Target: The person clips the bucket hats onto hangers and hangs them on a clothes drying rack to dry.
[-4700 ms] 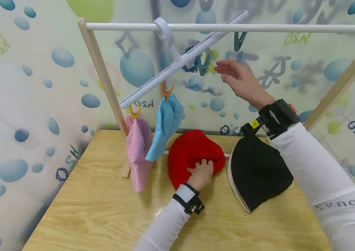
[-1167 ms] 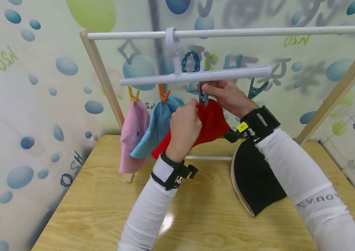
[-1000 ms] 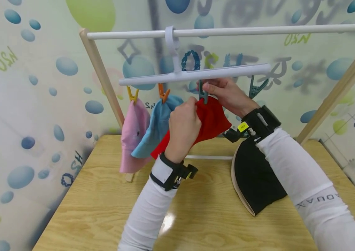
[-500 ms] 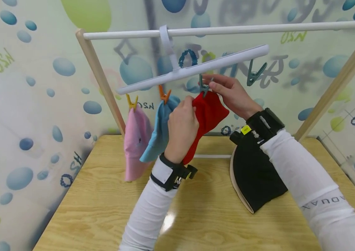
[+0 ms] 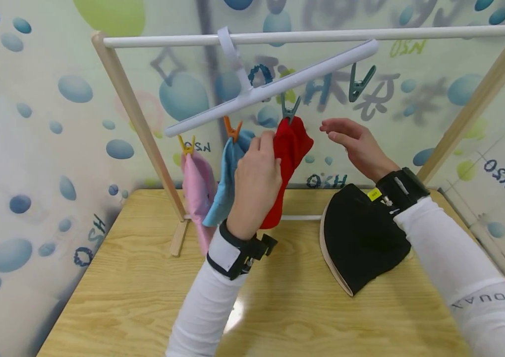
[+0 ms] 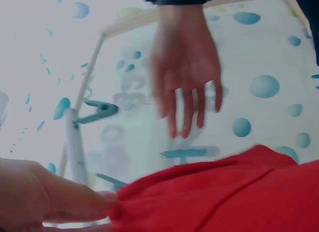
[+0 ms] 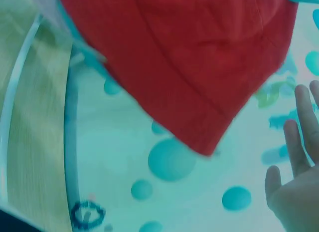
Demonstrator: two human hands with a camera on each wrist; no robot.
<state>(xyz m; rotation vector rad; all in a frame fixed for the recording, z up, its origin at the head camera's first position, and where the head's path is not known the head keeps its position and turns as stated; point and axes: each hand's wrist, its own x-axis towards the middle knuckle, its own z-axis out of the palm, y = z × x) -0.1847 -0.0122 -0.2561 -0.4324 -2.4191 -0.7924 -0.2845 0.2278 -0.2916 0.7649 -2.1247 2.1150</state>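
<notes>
A red bucket hat [image 5: 291,148] hangs from a green clothespin [image 5: 290,110] on a white hanger [image 5: 279,85], which tilts with its right end raised. My left hand [image 5: 255,181] pinches the hat's left edge; in the left wrist view the thumb [image 6: 82,197] lies right at the red cloth. To the right of the hat, my right hand [image 5: 357,146] is held in the air with its fingers extended, apart from clip and cloth. A second green clothespin [image 5: 360,84] hangs bare at the hanger's right end.
A pink hat [image 5: 197,191] on a yellow clothespin and a blue hat [image 5: 225,186] on an orange one hang left. A black bucket hat [image 5: 364,238] lies on the wooden table [image 5: 123,292]. The hanger hooks over the rack's white rail [image 5: 413,34].
The red hat has gone from the table up to the green clothespin. My right hand has let go of that clothespin and moved right. The hanger's right end has risen.
</notes>
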